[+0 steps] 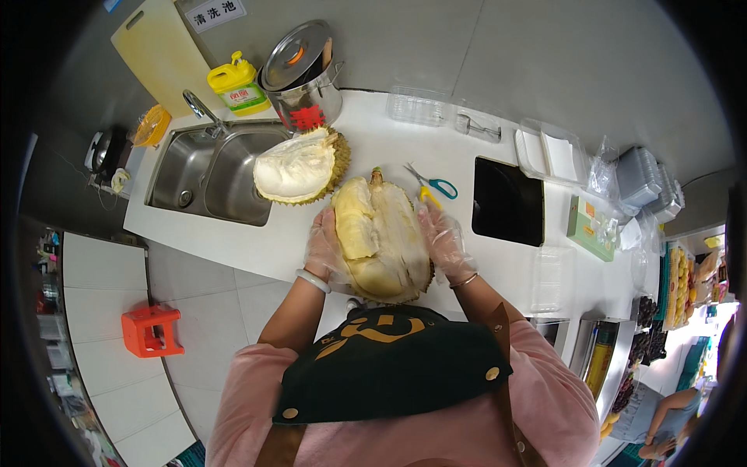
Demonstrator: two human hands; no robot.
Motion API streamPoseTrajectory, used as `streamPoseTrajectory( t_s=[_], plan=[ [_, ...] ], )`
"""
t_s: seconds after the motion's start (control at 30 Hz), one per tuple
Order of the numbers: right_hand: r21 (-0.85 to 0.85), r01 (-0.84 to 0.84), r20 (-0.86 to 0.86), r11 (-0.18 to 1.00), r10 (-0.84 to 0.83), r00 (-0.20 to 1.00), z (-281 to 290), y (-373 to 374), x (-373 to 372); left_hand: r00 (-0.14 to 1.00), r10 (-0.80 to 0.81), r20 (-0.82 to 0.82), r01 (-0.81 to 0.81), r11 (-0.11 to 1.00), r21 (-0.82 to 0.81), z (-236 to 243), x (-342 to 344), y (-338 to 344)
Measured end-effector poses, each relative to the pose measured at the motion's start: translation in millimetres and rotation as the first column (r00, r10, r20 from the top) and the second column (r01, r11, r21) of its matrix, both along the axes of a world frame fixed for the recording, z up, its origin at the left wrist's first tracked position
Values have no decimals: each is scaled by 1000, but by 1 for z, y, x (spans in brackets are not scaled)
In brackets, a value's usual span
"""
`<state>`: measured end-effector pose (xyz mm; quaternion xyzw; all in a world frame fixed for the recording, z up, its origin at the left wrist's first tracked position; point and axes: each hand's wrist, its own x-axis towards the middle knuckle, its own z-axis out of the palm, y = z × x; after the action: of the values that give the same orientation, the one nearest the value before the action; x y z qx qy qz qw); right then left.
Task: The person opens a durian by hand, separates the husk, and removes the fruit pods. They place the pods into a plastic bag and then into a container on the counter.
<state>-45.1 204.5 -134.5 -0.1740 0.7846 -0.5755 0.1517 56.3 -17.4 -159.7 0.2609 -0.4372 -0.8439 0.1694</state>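
A husked-open durian [377, 241] lies on the white counter in front of me, its pale yellow flesh showing in the left side of the shell. My left hand [323, 241], in a clear plastic glove, grips its left edge. On the opposite side my right hand [445, 240], gloved the same way, holds the rind; some of its fingertips are hidden. Just beyond that hand are scissors [442, 188] with a teal handle and a yellow handle-like piece [428, 196]. Another durian shell piece [299, 167], white inside and spiky outside, rests at the far left of the first.
A double steel sink [222, 175] is at the left, with a lidded metal pot [310, 101] and yellow jug [237, 86] behind it. Clear plastic boxes [418, 107], a black panel [507, 201] and a green box [591, 227] occupy the right. An orange stool [152, 331] stands on the floor.
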Motion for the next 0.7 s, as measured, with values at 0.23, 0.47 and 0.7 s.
streamPoseTrajectory(
  t_s=[0.23, 0.47, 0.7],
  plan=[
    [360, 55, -411, 931, 106, 905, 77, -84, 27, 979, -71, 190, 150, 885, -441, 27, -17, 8],
    [-180, 95, -118, 979, -117, 986, 54, -60, 3, 958, -2, 286, 254, 466, -848, 53, -54, 39],
    [-670, 309, 451, 675, 40, 892, 47, -23, -17, 921, -10, 389, 365, 367, -855, 101, -81, 76]
  ],
)
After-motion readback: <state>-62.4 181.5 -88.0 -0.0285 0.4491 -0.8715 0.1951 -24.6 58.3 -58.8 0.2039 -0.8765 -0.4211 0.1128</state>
